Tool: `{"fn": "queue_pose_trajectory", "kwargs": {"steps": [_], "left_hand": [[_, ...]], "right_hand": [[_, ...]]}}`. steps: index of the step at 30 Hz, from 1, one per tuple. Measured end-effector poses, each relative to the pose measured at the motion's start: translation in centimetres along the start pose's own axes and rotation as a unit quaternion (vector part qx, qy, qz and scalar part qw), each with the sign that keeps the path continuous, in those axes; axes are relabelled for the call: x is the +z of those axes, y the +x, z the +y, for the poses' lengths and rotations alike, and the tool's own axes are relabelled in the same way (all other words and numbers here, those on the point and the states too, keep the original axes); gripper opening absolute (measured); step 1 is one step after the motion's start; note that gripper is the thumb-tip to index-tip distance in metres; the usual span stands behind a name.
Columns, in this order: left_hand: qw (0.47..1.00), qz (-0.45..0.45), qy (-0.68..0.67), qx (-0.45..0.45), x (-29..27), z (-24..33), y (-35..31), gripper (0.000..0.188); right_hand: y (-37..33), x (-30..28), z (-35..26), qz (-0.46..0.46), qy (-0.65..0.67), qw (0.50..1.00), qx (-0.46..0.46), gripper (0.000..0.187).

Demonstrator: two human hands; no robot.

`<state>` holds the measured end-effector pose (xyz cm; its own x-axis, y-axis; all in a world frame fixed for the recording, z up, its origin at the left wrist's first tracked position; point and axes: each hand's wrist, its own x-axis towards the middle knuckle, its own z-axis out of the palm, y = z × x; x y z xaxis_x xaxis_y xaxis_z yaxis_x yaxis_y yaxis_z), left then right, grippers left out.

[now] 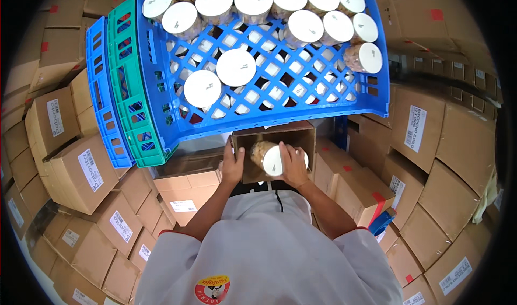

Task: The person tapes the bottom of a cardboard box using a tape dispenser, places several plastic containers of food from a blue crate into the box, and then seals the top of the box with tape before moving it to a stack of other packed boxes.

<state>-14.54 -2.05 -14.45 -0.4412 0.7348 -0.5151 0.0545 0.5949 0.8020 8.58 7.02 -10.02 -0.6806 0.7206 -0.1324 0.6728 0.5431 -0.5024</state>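
Observation:
My right hand (pixel 294 166) is closed around a clear jar (pixel 273 160) with a white lid and pale brown contents. It holds the jar tilted at the mouth of an open cardboard box (pixel 302 135) in front of my body. At the box's left side, my left hand (pixel 232 164) grips the edge, thumb and fingers on either side of the wall. Just beyond stands a blue plastic crate (pixel 258 121). Two white-lidded jars (pixel 236 67) stand apart in its near left part, while several more jars (pixel 253 1) fill its far rows. The box's bottom is hidden.
More white lids show through the crate's lattice floor. A green crate (pixel 141 89) and another blue crate (pixel 102 95) stand on edge at the left. Stacked cardboard boxes (pixel 81 170) line both sides. A blue tape dispenser (pixel 382 221) lies near my right elbow.

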Motion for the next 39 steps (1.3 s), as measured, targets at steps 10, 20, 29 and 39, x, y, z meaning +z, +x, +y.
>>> {"fn": "queue_pose_trajectory", "kwargs": {"steps": [10,20,29,39], "left_hand": [[0.982,0.056,-0.121,-0.131,2.2,-6.3,1.6,0.067],[0.994,0.029,-0.068,-0.079,3.3,-0.6,1.7,0.059],[0.982,0.002,0.039,-0.183,2.2,0.4,2.1,0.059],[0.977,0.008,-0.107,-0.184,0.6,-1.8,2.0,0.070]], "right_hand": [[7.5,14.6,-2.0,0.057,0.096,0.881,0.459,0.104],[8.7,27.8,0.2,0.242,0.311,0.750,0.531,0.066],[11.2,22.9,4.9,-0.167,0.115,0.915,0.347,0.070],[9.5,22.6,5.5,-0.149,0.119,0.914,0.358,0.069]]}}
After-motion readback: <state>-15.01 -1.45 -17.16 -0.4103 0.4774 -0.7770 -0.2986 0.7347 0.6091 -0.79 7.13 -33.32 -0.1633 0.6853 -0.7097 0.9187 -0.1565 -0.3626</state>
